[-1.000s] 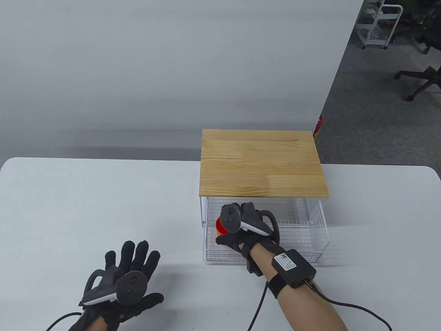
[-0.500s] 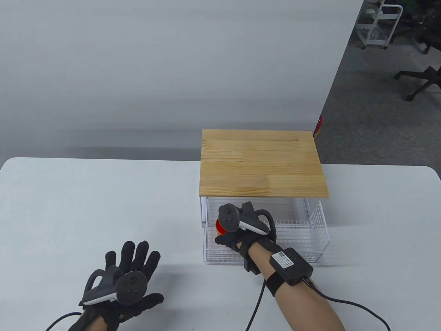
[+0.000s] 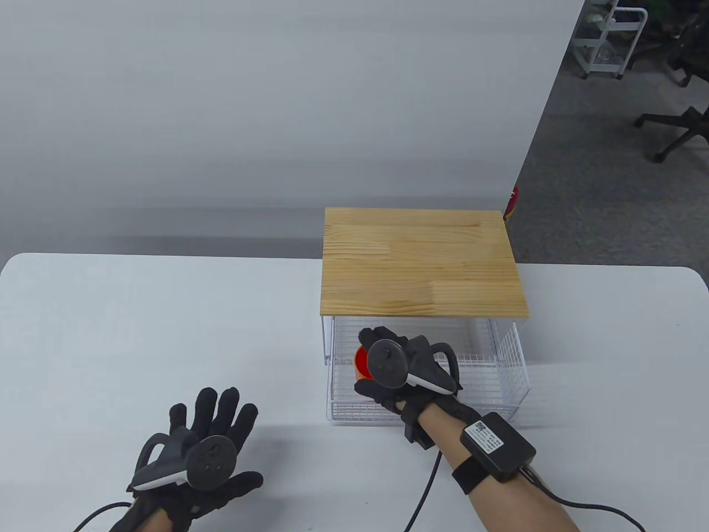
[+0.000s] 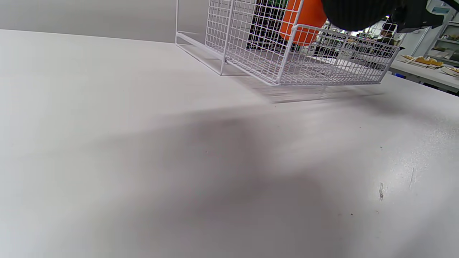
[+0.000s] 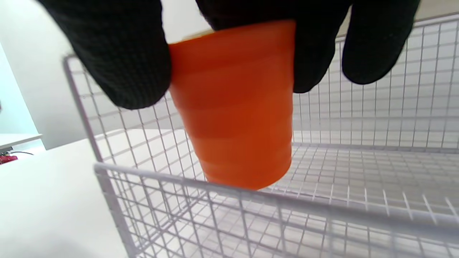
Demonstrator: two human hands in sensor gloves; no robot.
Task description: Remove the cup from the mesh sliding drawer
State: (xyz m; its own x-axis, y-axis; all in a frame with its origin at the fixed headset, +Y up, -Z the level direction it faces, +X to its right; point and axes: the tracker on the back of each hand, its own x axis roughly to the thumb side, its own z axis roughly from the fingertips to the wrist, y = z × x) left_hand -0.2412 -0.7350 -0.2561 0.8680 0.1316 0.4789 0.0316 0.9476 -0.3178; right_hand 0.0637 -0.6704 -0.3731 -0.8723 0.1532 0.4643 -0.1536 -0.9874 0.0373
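Note:
An orange cup [image 3: 361, 361] is in the grip of my right hand [image 3: 382, 368], above the left part of the pulled-out white mesh drawer [image 3: 498, 388]. In the right wrist view the cup [image 5: 235, 107] stands upright between my thumb and fingers [image 5: 125, 64], its base lifted above the drawer floor, about level with the front rim [image 5: 251, 200]. In the left wrist view the cup [image 4: 304, 21] shows above the drawer [image 4: 287, 61]. My left hand [image 3: 213, 438] rests flat on the table with fingers spread, holding nothing.
The drawer slides out of a white wire frame topped by a wooden board [image 3: 421, 260]. The white table [image 3: 138, 332] extends left of the drawer. A black cable [image 3: 421, 493] trails from my right wrist. Office chairs and a cart stand beyond the table at the right.
My right hand has moved slightly right and toward me with the cup and has risen a little. My left hand has not moved.

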